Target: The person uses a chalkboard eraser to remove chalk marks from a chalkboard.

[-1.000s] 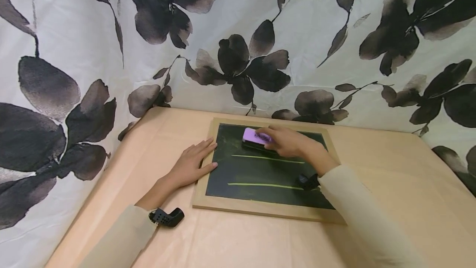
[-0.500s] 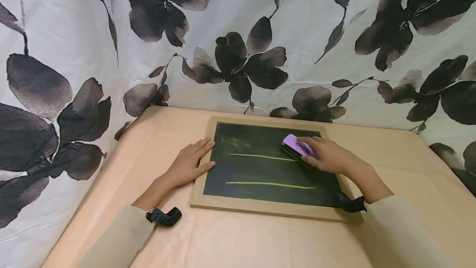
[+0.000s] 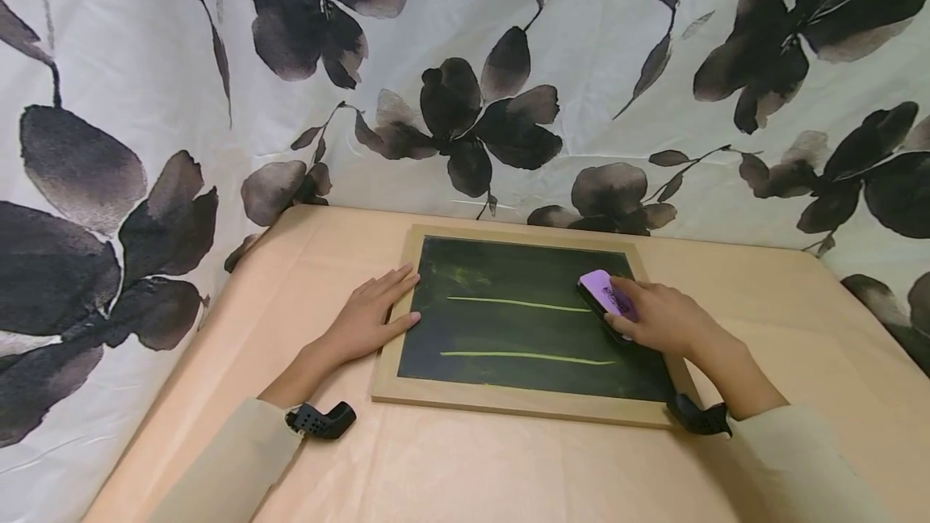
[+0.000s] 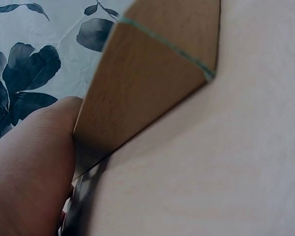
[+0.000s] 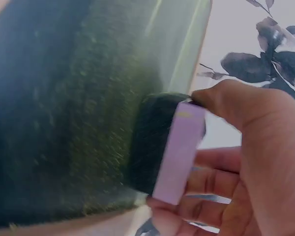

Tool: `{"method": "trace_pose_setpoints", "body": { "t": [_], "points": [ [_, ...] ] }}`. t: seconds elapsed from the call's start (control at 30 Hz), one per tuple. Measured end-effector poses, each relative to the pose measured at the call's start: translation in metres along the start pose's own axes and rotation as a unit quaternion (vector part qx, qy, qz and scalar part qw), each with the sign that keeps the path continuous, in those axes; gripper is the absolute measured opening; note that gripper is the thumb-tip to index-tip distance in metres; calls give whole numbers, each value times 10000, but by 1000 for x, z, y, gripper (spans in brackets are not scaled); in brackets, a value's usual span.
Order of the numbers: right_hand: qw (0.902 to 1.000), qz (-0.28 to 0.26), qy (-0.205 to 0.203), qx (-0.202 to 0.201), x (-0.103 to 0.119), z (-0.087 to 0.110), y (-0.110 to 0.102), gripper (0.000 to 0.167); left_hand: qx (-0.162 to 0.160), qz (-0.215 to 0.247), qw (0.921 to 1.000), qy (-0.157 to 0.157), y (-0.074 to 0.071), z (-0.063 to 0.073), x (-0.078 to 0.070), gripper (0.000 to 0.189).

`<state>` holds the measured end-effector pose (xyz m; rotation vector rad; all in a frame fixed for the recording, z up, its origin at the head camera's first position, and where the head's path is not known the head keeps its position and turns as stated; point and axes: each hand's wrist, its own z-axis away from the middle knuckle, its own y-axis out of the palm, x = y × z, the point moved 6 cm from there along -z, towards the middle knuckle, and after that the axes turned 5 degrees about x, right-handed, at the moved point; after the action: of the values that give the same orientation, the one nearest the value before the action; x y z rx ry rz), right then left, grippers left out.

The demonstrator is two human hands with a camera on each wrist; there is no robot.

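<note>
A chalkboard point(image 3: 523, 333) in a light wooden frame lies on the table, with two yellow chalk lines across it and a faint yellow smudge near its upper left. My right hand point(image 3: 672, 320) grips a purple eraser point(image 3: 609, 290) with a black felt underside, over the right part of the board at the end of the upper line. In the right wrist view, thumb and fingers hold the eraser point(image 5: 179, 152) from both sides. My left hand point(image 3: 370, 315) lies with fingers spread, fingertips on the frame's left side. The left wrist view shows that hand point(image 4: 34, 167) against the frame's edge point(image 4: 137, 73).
The table point(image 3: 508, 470) has a peach-coloured cover. Behind it and on the left hangs a white cloth point(image 3: 596, 95) with dark flower prints. A black wrist camera point(image 3: 321, 420) sits on the left wrist, another point(image 3: 699, 416) on the right.
My right hand has moved the eraser from the board's upper middle to its right side, and slightly down in the last half second. The left hand stays at the frame.
</note>
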<state>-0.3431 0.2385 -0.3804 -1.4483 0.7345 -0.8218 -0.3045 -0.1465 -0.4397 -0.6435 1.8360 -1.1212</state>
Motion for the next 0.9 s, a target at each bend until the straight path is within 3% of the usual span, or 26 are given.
{"method": "trace_pose_setpoints", "body": {
  "t": [0.23,0.47,0.9],
  "points": [
    [9999,-91,37,-113,1,-5,3,56,47,-40,10000,-11,1,-3,-4,67],
    [9995,-254,104,-157,5,-16,5,56,127,7,9997,-206,0,-2,2,66],
    [9982,-522,171,-247,22,-32,1,50,196,5,9996,-195,-3,-9,6,67]
  ]
}}
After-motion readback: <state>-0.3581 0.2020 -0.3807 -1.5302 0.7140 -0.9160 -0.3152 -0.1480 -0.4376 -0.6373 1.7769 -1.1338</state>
